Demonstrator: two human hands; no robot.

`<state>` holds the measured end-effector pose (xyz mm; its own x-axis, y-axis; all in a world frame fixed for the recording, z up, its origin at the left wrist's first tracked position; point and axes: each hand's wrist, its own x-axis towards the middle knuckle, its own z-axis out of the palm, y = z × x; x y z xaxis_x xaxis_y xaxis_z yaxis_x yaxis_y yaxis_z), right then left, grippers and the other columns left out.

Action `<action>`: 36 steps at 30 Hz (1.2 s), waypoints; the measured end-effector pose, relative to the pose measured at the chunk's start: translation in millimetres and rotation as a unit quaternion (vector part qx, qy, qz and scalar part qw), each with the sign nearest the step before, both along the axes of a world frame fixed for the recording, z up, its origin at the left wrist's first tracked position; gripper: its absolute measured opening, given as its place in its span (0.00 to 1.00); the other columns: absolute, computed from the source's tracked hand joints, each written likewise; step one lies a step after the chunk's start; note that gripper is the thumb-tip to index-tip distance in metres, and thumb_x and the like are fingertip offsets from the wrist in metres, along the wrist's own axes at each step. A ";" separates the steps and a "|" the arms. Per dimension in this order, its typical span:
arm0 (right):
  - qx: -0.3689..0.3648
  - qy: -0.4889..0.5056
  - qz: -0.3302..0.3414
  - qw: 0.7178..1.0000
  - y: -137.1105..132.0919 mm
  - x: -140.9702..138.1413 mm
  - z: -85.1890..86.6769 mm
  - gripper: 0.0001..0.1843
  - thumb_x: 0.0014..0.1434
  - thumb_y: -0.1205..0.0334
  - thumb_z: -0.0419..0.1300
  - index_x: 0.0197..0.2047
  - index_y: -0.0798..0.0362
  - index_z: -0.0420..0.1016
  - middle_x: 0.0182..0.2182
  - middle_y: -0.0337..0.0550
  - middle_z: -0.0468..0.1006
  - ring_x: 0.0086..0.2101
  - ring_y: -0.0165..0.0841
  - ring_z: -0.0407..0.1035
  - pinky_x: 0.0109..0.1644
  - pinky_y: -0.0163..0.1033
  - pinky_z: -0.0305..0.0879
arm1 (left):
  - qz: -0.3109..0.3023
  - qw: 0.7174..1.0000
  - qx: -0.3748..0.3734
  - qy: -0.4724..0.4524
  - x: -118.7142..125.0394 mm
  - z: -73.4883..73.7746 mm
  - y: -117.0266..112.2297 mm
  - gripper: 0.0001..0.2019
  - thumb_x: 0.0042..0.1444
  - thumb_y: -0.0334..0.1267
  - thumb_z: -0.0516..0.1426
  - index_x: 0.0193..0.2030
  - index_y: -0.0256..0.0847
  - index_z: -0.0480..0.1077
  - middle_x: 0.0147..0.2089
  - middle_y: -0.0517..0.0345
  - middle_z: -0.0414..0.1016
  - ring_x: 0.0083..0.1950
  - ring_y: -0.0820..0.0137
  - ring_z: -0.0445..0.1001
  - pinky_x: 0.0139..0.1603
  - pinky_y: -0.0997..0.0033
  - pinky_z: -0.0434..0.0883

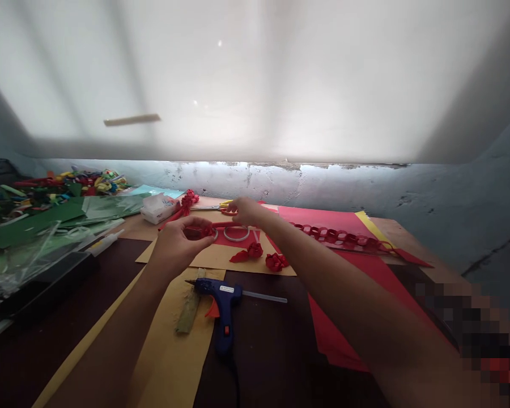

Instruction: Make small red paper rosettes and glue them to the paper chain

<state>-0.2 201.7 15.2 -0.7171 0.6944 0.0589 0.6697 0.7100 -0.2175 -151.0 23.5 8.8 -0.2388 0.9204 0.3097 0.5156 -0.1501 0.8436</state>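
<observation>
My left hand [179, 241] is closed around a small red paper flower [204, 231] above the brown paper. A red paper strip [224, 224] runs from that flower to my right hand [243, 211], which pinches its far end. Below the strip lies a white tape ring [237, 234]. Two more red paper flowers [255, 250] [275, 261] rest on the brown paper just in front of my hands.
A blue glue gun [221, 303] with a glue stick lies on the dark table near me. A red paper chain [344, 235] lies on red sheets at right. Green paper and colourful scraps [55, 190] pile up at left, with a white box [158, 207] and yellow-handled scissors [215, 205].
</observation>
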 end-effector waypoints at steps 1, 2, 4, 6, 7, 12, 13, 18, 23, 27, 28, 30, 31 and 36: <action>0.010 0.010 -0.012 1.000 -1.9 9.8 7.9 0.18 0.63 0.66 0.63 0.57 0.53 0.75 0.54 0.49 0.78 0.51 0.38 0.73 0.54 0.39 0.69 | 0.001 1.000 -0.001 0.001 -0.3 -0.1 0.4 0.17 0.46 0.45 0.69 0.41 0.39 0.79 0.38 0.51 0.84 0.40 0.59 0.82 0.44 0.63 0.76; 0.021 0.017 -0.025 0.999 -3.5 22.5 15.7 0.19 0.62 0.69 0.62 0.57 0.53 0.76 0.54 0.49 0.78 0.51 0.37 0.73 0.54 0.36 0.68 | 0.001 1.000 -0.003 0.003 -0.4 0.0 0.5 0.17 0.46 0.45 0.69 0.41 0.39 0.79 0.38 0.51 0.84 0.40 0.59 0.83 0.44 0.63 0.76; 0.035 0.015 -0.055 0.998 -6.8 55.1 29.3 0.19 0.60 0.71 0.61 0.55 0.54 0.78 0.52 0.48 0.80 0.50 0.36 0.74 0.51 0.34 0.68 | -0.001 1.000 -0.004 0.007 0.1 0.7 0.3 0.17 0.46 0.45 0.69 0.41 0.39 0.79 0.38 0.50 0.84 0.40 0.58 0.83 0.45 0.62 0.76; 0.041 0.000 -0.094 0.995 -13.0 93.6 38.2 0.18 0.58 0.72 0.62 0.52 0.55 0.80 0.49 0.48 0.82 0.47 0.37 0.75 0.47 0.34 0.68 | -0.005 1.000 -0.004 0.011 1.2 1.2 -0.1 0.17 0.46 0.45 0.69 0.41 0.39 0.79 0.39 0.50 0.84 0.41 0.58 0.83 0.45 0.62 0.76; 0.041 -0.008 -0.113 0.993 -18.2 113.2 40.6 0.18 0.57 0.72 0.62 0.50 0.55 0.81 0.47 0.48 0.83 0.46 0.37 0.76 0.46 0.33 0.68 | -0.005 1.000 -0.006 0.011 1.8 1.1 -0.2 0.17 0.46 0.44 0.69 0.41 0.39 0.79 0.39 0.50 0.84 0.41 0.58 0.83 0.45 0.62 0.76; 0.046 -0.018 -0.200 0.979 -81.1 180.3 34.4 0.13 0.58 0.67 0.60 0.45 0.54 0.82 0.40 0.48 0.84 0.39 0.38 0.77 0.39 0.35 0.67 | -0.013 1.000 -0.011 0.001 4.4 -4.7 3.2 0.18 0.44 0.43 0.69 0.42 0.39 0.79 0.42 0.50 0.84 0.43 0.59 0.82 0.44 0.65 0.75; 0.041 -0.015 -0.206 0.978 -101.3 183.3 30.6 0.11 0.60 0.65 0.59 0.42 0.52 0.82 0.38 0.47 0.85 0.38 0.38 0.77 0.37 0.36 0.66 | -0.015 1.000 -0.011 0.001 4.6 -6.9 4.5 0.18 0.44 0.43 0.69 0.42 0.38 0.79 0.42 0.50 0.84 0.43 0.59 0.82 0.44 0.65 0.75; -0.030 -0.008 -0.187 0.982 -208.2 144.8 5.8 0.18 0.62 0.47 0.56 0.29 0.46 0.79 0.30 0.46 0.83 0.29 0.39 0.76 0.29 0.39 0.62 | -0.029 0.999 -0.015 0.007 2.7 -14.7 10.6 0.19 0.44 0.43 0.68 0.43 0.39 0.79 0.43 0.49 0.83 0.45 0.58 0.81 0.45 0.64 0.75; -0.087 0.002 -0.161 0.983 -253.7 68.9 -17.1 0.28 0.62 0.38 0.49 0.36 0.49 0.82 0.36 0.55 0.84 0.36 0.50 0.79 0.37 0.48 0.70 | 0.006 1.000 -0.008 -0.003 3.3 -4.4 8.5 0.21 0.40 0.43 0.70 0.42 0.38 0.79 0.38 0.50 0.83 0.44 0.57 0.82 0.42 0.65 0.76; -0.102 0.002 -0.165 0.981 -248.0 28.8 -24.1 0.29 0.61 0.41 0.49 0.43 0.54 0.83 0.41 0.59 0.84 0.42 0.52 0.78 0.43 0.51 0.72 | -0.004 1.000 0.014 0.018 8.3 9.8 -13.1 0.20 0.42 0.43 0.70 0.43 0.40 0.78 0.44 0.51 0.83 0.44 0.59 0.82 0.41 0.68 0.76; -0.105 -0.002 -0.168 0.980 -245.3 23.7 -24.3 0.28 0.61 0.43 0.50 0.45 0.55 0.83 0.42 0.60 0.83 0.44 0.51 0.78 0.44 0.51 0.72 | -0.014 0.999 0.016 0.024 8.8 11.0 -22.3 0.19 0.44 0.44 0.69 0.43 0.41 0.78 0.44 0.51 0.83 0.44 0.59 0.82 0.41 0.69 0.76; -0.110 -0.007 -0.171 0.979 -240.6 18.3 -24.4 0.26 0.60 0.47 0.53 0.47 0.58 0.82 0.43 0.61 0.83 0.45 0.51 0.77 0.45 0.51 0.72 | -0.034 0.999 0.005 0.016 7.4 7.7 -43.5 0.18 0.47 0.45 0.68 0.44 0.41 0.78 0.43 0.52 0.83 0.44 0.60 0.82 0.41 0.68 0.77; -0.113 -0.008 -0.171 0.979 -238.8 17.4 -24.5 0.25 0.60 0.49 0.54 0.47 0.58 0.82 0.44 0.62 0.83 0.45 0.51 0.77 0.46 0.51 0.73 | -0.038 0.999 -0.010 0.008 5.5 3.0 -54.7 0.18 0.47 0.45 0.68 0.44 0.42 0.78 0.42 0.52 0.83 0.43 0.60 0.82 0.41 0.68 0.77; -0.132 -0.004 -0.176 0.975 -233.5 16.7 -28.4 0.24 0.57 0.52 0.57 0.50 0.58 0.80 0.46 0.62 0.82 0.46 0.51 0.78 0.46 0.50 0.74 | -0.068 0.989 -0.117 -0.063 -8.7 -37.1 -97.3 0.17 0.47 0.47 0.69 0.42 0.42 0.78 0.40 0.51 0.84 0.43 0.55 0.82 0.43 0.62 0.79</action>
<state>16.4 -31.8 -13.2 -0.4319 0.8875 -0.1604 0.8639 0.3560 -0.3564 -159.7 -73.8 -28.4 -0.1316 0.9895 0.0603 0.3935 -0.0036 0.9193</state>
